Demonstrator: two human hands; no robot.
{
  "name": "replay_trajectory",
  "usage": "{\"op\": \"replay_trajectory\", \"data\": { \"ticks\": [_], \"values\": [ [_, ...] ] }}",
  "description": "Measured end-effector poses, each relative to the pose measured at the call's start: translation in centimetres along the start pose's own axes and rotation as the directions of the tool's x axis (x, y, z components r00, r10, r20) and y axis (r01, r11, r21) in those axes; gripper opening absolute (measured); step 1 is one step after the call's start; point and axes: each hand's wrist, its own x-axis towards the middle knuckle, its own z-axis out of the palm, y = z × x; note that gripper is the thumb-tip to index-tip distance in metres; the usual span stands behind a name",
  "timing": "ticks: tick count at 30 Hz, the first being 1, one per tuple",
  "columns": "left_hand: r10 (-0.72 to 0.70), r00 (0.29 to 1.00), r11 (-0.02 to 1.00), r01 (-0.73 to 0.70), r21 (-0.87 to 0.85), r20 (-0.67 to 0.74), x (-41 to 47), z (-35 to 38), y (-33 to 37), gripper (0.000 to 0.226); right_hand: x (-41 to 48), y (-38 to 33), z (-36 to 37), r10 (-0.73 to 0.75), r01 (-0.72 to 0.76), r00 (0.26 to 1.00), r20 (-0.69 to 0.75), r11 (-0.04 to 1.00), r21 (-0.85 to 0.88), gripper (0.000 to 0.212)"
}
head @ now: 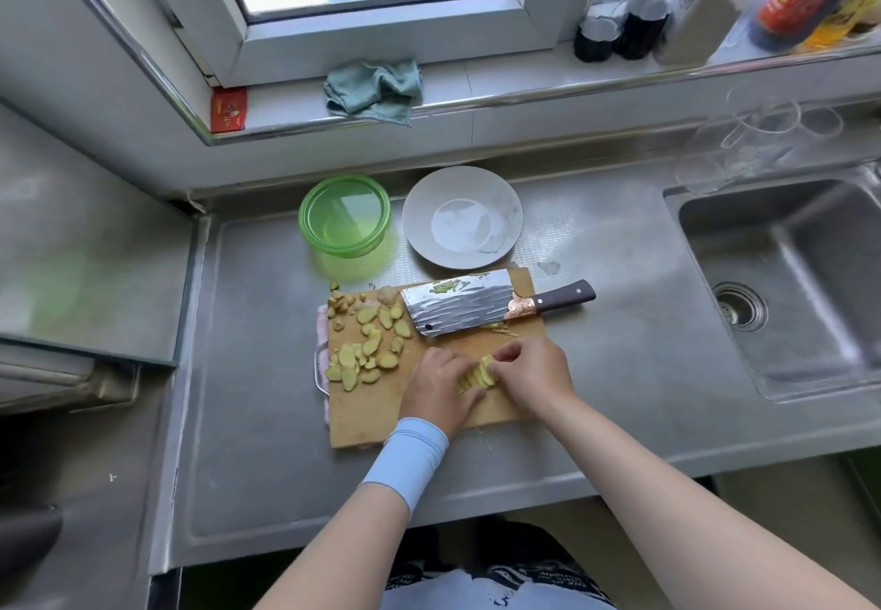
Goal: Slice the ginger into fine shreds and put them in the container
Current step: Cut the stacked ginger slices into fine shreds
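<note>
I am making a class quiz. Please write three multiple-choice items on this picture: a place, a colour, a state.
1. Where is the cleaver? A in a drawer; B on the cutting board; C on a shelf.
2. The container is: A red; B green; C blue.
3. The left hand and right hand: A hang idle; B grip the cleaver; C hold a stack of ginger slices.
Key: 1 B, its blade lies flat there; 2 B, clear green wall; 3 C, both pinch it.
</note>
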Motion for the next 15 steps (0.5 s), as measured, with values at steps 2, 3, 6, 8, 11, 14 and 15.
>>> {"op": "replay_trajectory", "data": {
  "ticks": [2, 3, 6, 8, 11, 14, 15],
  "values": [
    [0.027, 1.000, 1.000, -0.027, -0.014, -0.008, -0.1, 0.1, 0.0, 0.034, -0.2, 0.0, 0.0, -0.004, 0.003, 1.000, -0.029, 1.000, -0.031, 0.012],
    [0.043, 0.999, 0.999, -0.043, -0.017, -0.009, -0.1, 0.1, -0.1, 0.032, -0.3, 0.0, 0.1, -0.013, 0.011, 0.999, -0.032, 0.998, -0.059, 0.011],
    [0.058, 0.998, 0.998, -0.058, -0.004, 0.023, -0.1, 0.3, -0.2, 0.030, -0.5, 0.0, -0.4, -0.022, 0.020, 1.000, -0.012, 0.990, -0.141, 0.007],
    [0.068, 0.997, 0.998, -0.068, 0.004, 0.035, -0.2, 0.1, -0.2, 0.029, -0.8, -0.6, -0.9, -0.029, 0.030, 1.000, 0.007, 0.971, -0.237, 0.009],
    [0.109, 0.993, 0.993, -0.110, -0.035, -0.045, 0.0, -1.3, -0.5, 0.025, -0.9, -2.9, -1.4, -0.129, 0.103, 0.990, -0.065, 0.947, -0.304, 0.017],
    [0.086, 0.960, 0.995, -0.096, -0.028, -0.266, 1.3, -4.4, -2.1, 0.020, -0.6, -6.5, -0.5, -0.336, 0.290, 0.937, -0.096, 0.900, -0.325, 0.019],
    [0.045, 0.946, 0.998, -0.054, -0.021, -0.322, 1.8, -5.4, -3.3, 0.018, -0.3, -7.8, 0.2, -0.394, 0.350, 0.917, -0.065, 0.871, -0.344, 0.020]
  ]
}}
